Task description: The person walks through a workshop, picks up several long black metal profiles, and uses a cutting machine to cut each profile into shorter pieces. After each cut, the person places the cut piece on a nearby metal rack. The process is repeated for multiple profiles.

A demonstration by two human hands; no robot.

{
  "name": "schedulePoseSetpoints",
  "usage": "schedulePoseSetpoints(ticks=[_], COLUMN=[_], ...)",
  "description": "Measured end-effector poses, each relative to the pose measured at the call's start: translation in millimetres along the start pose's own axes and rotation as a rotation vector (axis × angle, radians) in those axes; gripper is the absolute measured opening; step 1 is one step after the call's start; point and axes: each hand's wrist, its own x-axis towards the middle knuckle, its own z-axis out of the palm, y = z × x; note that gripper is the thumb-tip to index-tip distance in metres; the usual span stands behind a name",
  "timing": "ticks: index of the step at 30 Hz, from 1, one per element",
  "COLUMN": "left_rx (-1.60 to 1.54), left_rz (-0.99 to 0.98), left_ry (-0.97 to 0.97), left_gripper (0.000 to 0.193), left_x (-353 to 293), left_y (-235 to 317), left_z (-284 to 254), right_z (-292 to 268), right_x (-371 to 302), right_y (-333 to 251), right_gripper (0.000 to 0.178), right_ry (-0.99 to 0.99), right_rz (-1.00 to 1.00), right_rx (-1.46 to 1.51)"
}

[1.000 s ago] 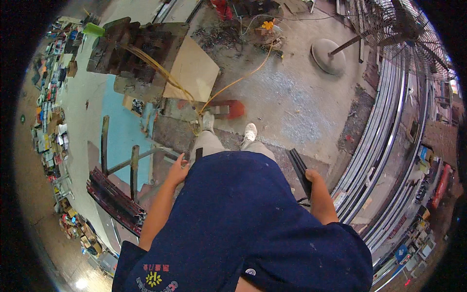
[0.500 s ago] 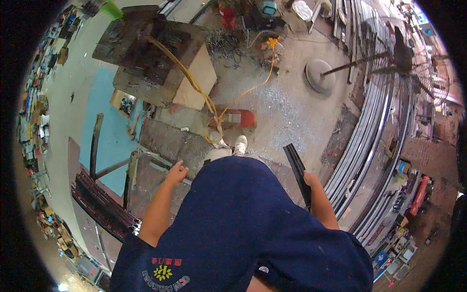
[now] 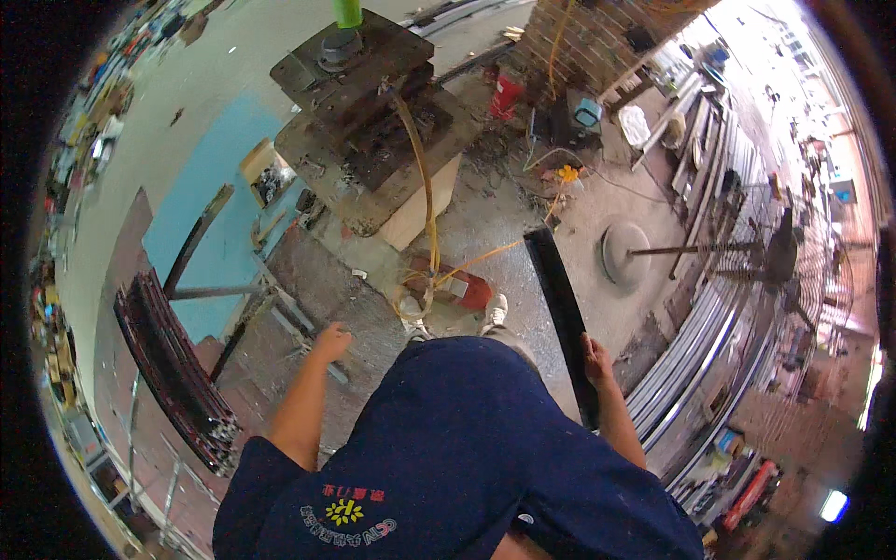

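Observation:
On the right, my right hand (image 3: 597, 359) is closed round the edge of a long black metal profile (image 3: 557, 313), which is tilted with its far end up by the fan's base. My left hand (image 3: 331, 343) hangs at my left side, slightly blurred, with its fingers loosely apart and nothing visible in it. Closest to it is a metal stand (image 3: 291, 322). A bundle of long dark profiles (image 3: 173, 373) rests on the stand's supports, further left. Ahead of me is a dark, greasy machine (image 3: 373, 140) with a green top.
By my feet sits a red foot pedal (image 3: 467, 287) with yellow hoses (image 3: 429, 205) running from it. A pedestal fan (image 3: 627, 254) stands to the right, beside long silver profiles (image 3: 695, 345) on the floor. A blue sheet (image 3: 219, 224) lies at left; a red bucket (image 3: 505, 96) stands at the back.
My view has turned, and the machine and pedal sit further right in it. The black profile now shows more of its length, reaching further ahead. My left hand stays low at my side.

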Motion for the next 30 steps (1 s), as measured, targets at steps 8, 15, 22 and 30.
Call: schedulePoseSetpoints(ticks=[8, 15, 22, 30], left_rx=[0.043, 0.046, -0.032, -0.09], left_rz=[0.026, -0.051, 0.155, -0.044], left_ry=[0.256, 0.176, 0.267, 0.71], left_gripper=[0.056, 0.053, 0.059, 0.071], left_x=[-43, -79, -56, 37], left_y=[-20, 57, 80, 180], left_z=[104, 229, 221, 51], right_z=[-45, -84, -79, -13], right_x=[78, 116, 132, 132], right_y=[-117, -119, -141, -223], right_gripper=[0.05, 0.051, 0.057, 0.056], right_ry=[-0.226, -0.35, -0.358, -0.416], right_rz=[-0.405, -0.43, -0.531, -0.581], right_rx=[-0.075, -0.254, -0.266, -0.037])
